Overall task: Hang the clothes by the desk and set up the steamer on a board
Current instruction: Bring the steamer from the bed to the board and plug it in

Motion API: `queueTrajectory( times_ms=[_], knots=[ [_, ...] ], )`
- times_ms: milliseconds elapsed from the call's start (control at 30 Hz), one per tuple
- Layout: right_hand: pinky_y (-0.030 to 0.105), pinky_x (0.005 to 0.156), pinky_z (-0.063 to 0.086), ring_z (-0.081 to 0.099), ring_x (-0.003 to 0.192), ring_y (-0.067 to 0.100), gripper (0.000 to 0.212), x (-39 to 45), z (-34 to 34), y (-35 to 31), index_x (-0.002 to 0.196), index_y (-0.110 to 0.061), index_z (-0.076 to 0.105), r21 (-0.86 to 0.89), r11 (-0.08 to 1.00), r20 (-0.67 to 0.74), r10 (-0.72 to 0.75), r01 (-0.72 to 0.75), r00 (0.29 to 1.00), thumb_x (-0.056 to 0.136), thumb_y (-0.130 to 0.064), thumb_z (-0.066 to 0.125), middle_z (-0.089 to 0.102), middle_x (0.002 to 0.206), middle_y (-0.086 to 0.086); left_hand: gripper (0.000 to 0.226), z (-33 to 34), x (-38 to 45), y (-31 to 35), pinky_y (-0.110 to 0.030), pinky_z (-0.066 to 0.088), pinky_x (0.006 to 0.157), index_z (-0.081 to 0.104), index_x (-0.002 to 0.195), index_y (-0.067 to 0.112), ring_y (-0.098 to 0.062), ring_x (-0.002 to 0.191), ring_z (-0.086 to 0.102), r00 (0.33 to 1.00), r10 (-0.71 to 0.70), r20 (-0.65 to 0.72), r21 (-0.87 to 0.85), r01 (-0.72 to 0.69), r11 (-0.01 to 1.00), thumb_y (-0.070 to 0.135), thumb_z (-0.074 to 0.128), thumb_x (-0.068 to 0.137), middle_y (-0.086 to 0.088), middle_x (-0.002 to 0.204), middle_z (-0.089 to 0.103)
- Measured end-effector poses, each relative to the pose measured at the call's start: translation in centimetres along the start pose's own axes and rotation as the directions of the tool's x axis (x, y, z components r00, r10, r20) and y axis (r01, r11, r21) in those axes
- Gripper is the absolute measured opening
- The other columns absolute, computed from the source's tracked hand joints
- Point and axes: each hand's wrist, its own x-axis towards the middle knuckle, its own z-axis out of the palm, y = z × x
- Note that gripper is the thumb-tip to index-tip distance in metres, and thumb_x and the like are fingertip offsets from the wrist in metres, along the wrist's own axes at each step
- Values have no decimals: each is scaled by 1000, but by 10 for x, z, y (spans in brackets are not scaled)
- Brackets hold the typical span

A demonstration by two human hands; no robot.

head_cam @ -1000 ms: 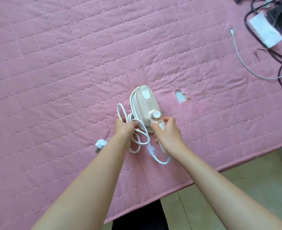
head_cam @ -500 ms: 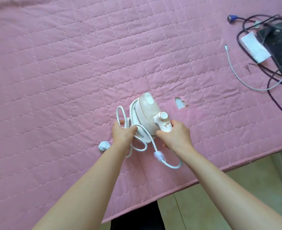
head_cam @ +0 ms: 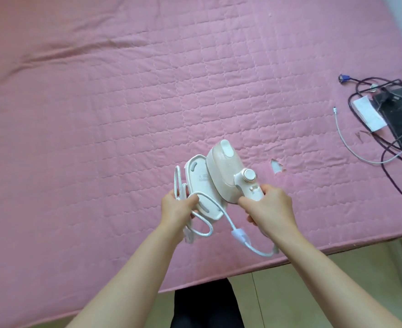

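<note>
One steamer (head_cam: 223, 171) and one white cord (head_cam: 221, 210) (coiled loosely). The right hand (head_cam: 269, 205) fingers wrap the steamer's handle; the left hand (head_cam: 177, 205) fingers pinch cord loops beside its base.

Bright, even daylight, soft w/ faint shadows. Wide-angle bend: quilted pink fabric cover (head_cam: 124, 114) curves twd edges. Slight motion blur on white braided power cord (head_cam: 221, 210). Top-right corner washed out, blurry.
</note>
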Motion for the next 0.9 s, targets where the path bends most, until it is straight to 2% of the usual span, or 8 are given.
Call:
queueTrajectory(
  times_ms=[133,233,533,633,767,900],
  knots=[
    [35,51,51,66,52,22,15,-40,-4,-39,67,-9,57,-28,996,-7,-79,79,997,66,-21,64,57,47,-2,9,-39,-41,21,-28,38,51,56,78,13,-21,53,46,997,46,-59,-33,-48,998,8,63,75,-6,65,55],
    [33,50,47,66,55,26,14,-69,-4,-66,66,-9,56,-19,992,10,-122,122,992,66,-20,64,56,46,-2,11,-71,-71,35,-31,37,52,55,74,14,-22,57,46,991,70,-115,-91,-81,993,7,63,72,-9,66,55],
    [29,46,42,66,58,25,17,-137,3,-134,70,-6,58,-7,961,136,-273,276,952,68,-22,65,64,57,8,10,-152,-159,48,-23,33,41,58,78,8,-21,48,47,925,84,-370,-219,-174,960,4,64,73,-12,66,60],
    [31,46,44,65,55,23,17,-153,6,-145,70,-5,59,-49,930,198,-348,364,916,68,-21,64,63,53,7,9,-169,-184,39,-25,37,44,60,79,4,-21,49,48,886,52,-460,-258,-190,947,4,65,72,-13,66,60],
    [30,44,43,65,52,21,16,-172,8,-154,69,-5,58,-63,893,294,-410,445,864,68,-19,64,62,50,5,11,-177,-218,16,-27,35,41,57,76,8,-24,50,48,837,-25,-546,-353,-202,914,4,65,71,-13,64,56],
    [35,49,48,65,54,21,14,-192,7,-153,68,-7,59,-106,815,416,-483,569,770,69,-20,65,63,52,5,16,-171,-249,-14,-28,34,39,55,79,9,-30,55,50,775,-126,-619,-452,-221,864,11,67,69,-15,67,54]
  ],
)
